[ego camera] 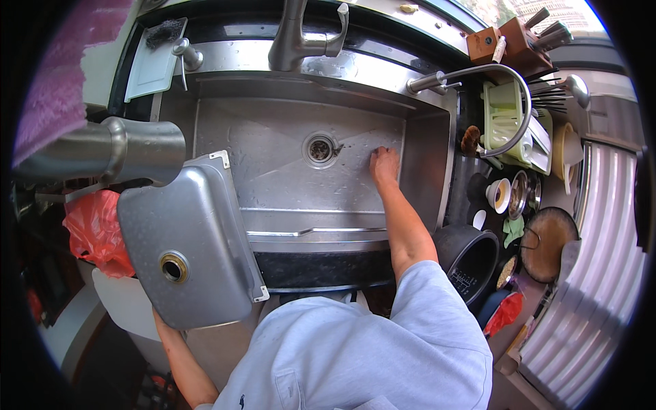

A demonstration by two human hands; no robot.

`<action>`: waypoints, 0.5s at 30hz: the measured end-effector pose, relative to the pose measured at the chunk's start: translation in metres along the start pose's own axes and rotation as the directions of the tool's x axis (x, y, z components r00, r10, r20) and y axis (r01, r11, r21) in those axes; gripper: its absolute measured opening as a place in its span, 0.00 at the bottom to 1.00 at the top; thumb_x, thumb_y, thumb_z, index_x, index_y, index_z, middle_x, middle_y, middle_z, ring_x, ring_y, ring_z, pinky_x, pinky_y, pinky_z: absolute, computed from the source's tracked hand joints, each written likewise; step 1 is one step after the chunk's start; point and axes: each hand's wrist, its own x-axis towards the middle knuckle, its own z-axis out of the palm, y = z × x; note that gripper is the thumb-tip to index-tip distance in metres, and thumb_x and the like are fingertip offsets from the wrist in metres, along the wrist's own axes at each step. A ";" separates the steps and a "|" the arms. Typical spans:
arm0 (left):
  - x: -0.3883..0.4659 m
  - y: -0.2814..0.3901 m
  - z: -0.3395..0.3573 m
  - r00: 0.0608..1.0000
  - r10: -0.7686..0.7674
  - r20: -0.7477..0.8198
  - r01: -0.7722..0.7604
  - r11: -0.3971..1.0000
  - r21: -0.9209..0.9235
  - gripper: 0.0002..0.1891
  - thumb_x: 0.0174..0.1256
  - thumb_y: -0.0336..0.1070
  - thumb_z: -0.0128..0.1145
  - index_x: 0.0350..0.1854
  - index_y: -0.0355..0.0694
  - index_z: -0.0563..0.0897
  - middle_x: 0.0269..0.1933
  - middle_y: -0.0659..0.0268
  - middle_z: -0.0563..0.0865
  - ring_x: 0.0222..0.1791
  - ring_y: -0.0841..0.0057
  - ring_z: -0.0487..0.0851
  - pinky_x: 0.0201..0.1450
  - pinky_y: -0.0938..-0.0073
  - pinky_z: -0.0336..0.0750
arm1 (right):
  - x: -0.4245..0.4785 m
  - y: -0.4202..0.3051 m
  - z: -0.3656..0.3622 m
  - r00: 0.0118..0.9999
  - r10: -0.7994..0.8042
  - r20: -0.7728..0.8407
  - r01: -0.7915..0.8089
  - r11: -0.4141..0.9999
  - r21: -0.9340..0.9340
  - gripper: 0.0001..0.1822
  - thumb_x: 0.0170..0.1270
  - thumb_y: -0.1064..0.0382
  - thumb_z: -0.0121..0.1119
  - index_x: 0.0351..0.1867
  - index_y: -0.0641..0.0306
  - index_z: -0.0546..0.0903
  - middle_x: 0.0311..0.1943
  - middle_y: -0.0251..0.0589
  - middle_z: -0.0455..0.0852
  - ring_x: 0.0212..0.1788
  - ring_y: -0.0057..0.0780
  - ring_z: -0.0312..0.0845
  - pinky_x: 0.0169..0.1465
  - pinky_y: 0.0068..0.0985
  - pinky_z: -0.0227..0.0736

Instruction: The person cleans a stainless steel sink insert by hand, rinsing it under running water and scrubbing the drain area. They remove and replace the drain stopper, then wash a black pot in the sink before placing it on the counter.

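Note:
My right hand point(385, 163) reaches into the wide stainless-steel sink point(271, 133), low at its right end, with the fingers curled downward. Whether something is in those fingers is hidden. To its left is the round drain point(321, 149), with dark scraps in its strainer and a few beside it. A smaller stainless-steel basin point(205, 230) stands tilted at the sink's left front corner, its underside facing me. That basin has a brass-ringed outlet point(174, 267) and pale corner pieces. My left forearm runs up behind it, and the left hand is out of view there.
A steel faucet point(291, 38) rises behind the sink. At left are a thick metal pipe point(102, 148) and a red plastic bag point(100, 230). A dark cooking pot point(469, 261), green utensil rack point(505, 118), curved spout point(523, 92) and knife block point(517, 43) line the right side.

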 end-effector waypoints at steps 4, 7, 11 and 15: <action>0.001 -0.001 0.001 1.000 0.004 -0.001 -0.004 1.000 -0.011 0.29 0.71 0.51 0.63 0.64 0.33 0.79 0.55 0.61 0.87 0.51 0.75 0.86 0.55 0.71 0.81 | 0.003 -0.035 -0.019 0.993 -0.091 0.079 0.075 0.980 0.184 0.13 0.65 0.58 0.61 0.44 0.62 0.86 0.42 0.51 0.87 0.46 0.55 0.84 0.50 0.46 0.78; 0.004 0.001 0.003 1.000 0.005 0.007 -0.005 1.000 -0.010 0.29 0.71 0.51 0.63 0.64 0.33 0.79 0.55 0.61 0.87 0.51 0.75 0.86 0.55 0.72 0.81 | 0.005 -0.063 0.001 0.976 -0.104 0.191 0.031 0.937 0.349 0.14 0.66 0.56 0.62 0.46 0.61 0.87 0.43 0.52 0.87 0.47 0.53 0.84 0.51 0.45 0.79; 0.005 -0.005 0.003 1.000 0.010 -0.002 -0.010 1.000 -0.022 0.29 0.71 0.51 0.63 0.64 0.33 0.79 0.55 0.61 0.87 0.51 0.75 0.86 0.54 0.72 0.81 | -0.003 -0.113 0.002 0.969 -0.182 0.168 0.114 0.930 0.351 0.12 0.67 0.56 0.61 0.45 0.59 0.87 0.42 0.51 0.88 0.45 0.53 0.85 0.50 0.45 0.79; 0.006 -0.004 0.005 1.000 0.016 0.004 -0.016 1.000 -0.026 0.29 0.71 0.50 0.63 0.64 0.33 0.79 0.55 0.61 0.87 0.51 0.75 0.86 0.54 0.72 0.81 | -0.014 -0.131 0.013 0.817 -0.418 0.397 0.387 0.908 0.159 0.12 0.69 0.59 0.56 0.49 0.55 0.85 0.49 0.51 0.86 0.48 0.53 0.85 0.50 0.45 0.80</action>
